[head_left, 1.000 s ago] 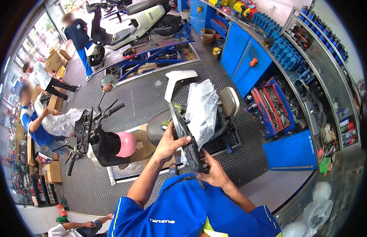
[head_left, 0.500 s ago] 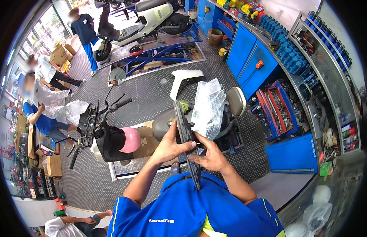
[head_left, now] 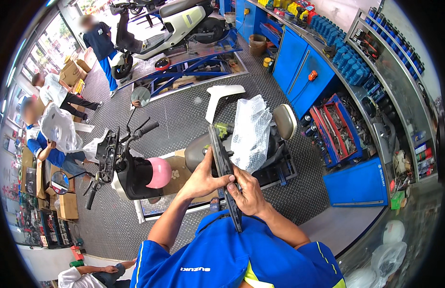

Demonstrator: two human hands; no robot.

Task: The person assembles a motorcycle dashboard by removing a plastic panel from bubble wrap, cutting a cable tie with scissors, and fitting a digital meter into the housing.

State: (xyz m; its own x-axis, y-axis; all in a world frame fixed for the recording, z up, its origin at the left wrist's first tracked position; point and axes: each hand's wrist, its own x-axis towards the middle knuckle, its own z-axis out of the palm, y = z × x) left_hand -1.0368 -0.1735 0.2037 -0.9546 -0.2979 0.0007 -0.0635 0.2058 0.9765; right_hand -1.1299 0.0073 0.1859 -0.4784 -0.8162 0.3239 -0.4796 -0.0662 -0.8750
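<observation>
My left hand [head_left: 202, 178] and my right hand [head_left: 250, 193] hold a long, narrow black plastic panel [head_left: 221, 156] on edge in front of my body. The left grips its left side, thumb across toward the right hand. My right hand is closed along the other side, its fingertips partly hidden. The panel's lower end meets my blue shirt. Beyond it stands a partly stripped scooter with a dark seat [head_left: 197, 148] and a pink helmet [head_left: 158, 173] toward the handlebars. A green power drill [head_left: 224, 129] and a sheet of bubble wrap [head_left: 251, 137] lie on the scooter's rear.
A white body panel [head_left: 217, 98] lies on the checkered metal floor. Another scooter [head_left: 177, 29] stands on a blue lift farther off. Blue cabinets [head_left: 304, 67] and a red tool tray [head_left: 335, 129] line the right. Several people are at the left, one holding a plastic-wrapped piece [head_left: 59, 127].
My right hand's fingers have drawn in closer along the panel, which stays nearly in place. At the left, a person in blue has raised the plastic-wrapped piece.
</observation>
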